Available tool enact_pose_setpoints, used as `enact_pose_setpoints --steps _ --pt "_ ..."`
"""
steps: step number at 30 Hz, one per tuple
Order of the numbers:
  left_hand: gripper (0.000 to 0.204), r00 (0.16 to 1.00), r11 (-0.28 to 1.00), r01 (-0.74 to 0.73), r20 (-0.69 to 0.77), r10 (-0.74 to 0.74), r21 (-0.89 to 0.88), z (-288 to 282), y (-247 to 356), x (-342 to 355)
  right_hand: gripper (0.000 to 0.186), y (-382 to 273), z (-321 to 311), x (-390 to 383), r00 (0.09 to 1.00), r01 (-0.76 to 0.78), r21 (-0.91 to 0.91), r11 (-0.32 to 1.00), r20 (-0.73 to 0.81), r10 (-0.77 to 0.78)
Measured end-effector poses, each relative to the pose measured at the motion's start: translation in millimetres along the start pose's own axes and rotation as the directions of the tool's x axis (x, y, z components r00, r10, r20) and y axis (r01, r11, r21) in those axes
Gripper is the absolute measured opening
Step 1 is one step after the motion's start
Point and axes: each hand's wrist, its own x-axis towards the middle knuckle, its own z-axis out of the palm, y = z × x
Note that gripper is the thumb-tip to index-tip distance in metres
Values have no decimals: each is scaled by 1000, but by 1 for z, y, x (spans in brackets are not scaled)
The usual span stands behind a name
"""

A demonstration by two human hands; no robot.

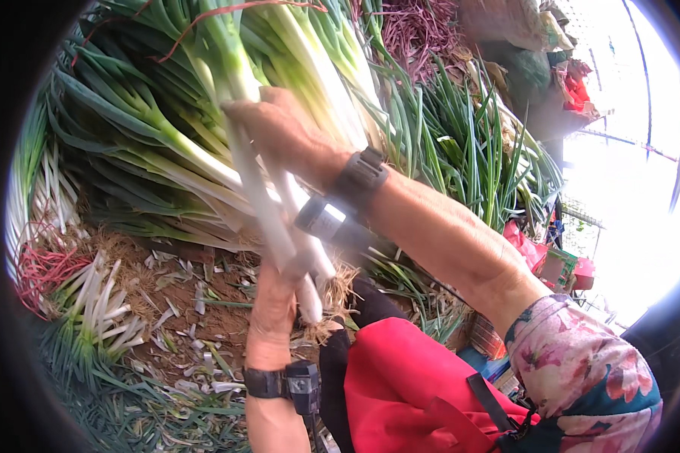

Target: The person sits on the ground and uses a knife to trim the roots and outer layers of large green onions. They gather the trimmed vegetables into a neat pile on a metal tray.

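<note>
My right hand (pixel 283 136) is closed around the upper part of a few leeks (pixel 261 204), where white shafts turn green. Lower down, my left hand (pixel 279 275) is wrapped round the white shafts near the roots, partly hidden behind them. The stalks stand tilted, root ends (pixel 329 321) down and leaves toward the top edge. A thin red tie strip (pixel 234 9) crosses the leaves above my right hand. Behind them lies a big pile of leeks (pixel 143 128). Both hands are somewhat blurred.
Small bundles of scallions (pixel 102 309) lie at left beside red tie strips (pixel 45 268). Trimmed leaves litter the brown soil (pixel 219 317) and the lower left. More green stalks (pixel 461 143) and a purplish-red heap (pixel 415 34) are at the far right. A red apron (pixel 408 377) covers my lap.
</note>
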Motion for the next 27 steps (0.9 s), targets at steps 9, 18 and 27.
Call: enact_pose_setpoints --steps 9,18,27 --pt "65 985 993 109 -132 -114 -49 2 5 -31 60 62 -5 -35 960 -96 215 972 277 34" --pt "65 991 966 131 21 -129 -223 5 20 -39 77 177 -158 55 907 -334 -400 854 -382 176" --pt "61 969 828 174 243 -47 -533 -17 18 -44 69 147 -150 51 977 -209 -356 911 -110 181"
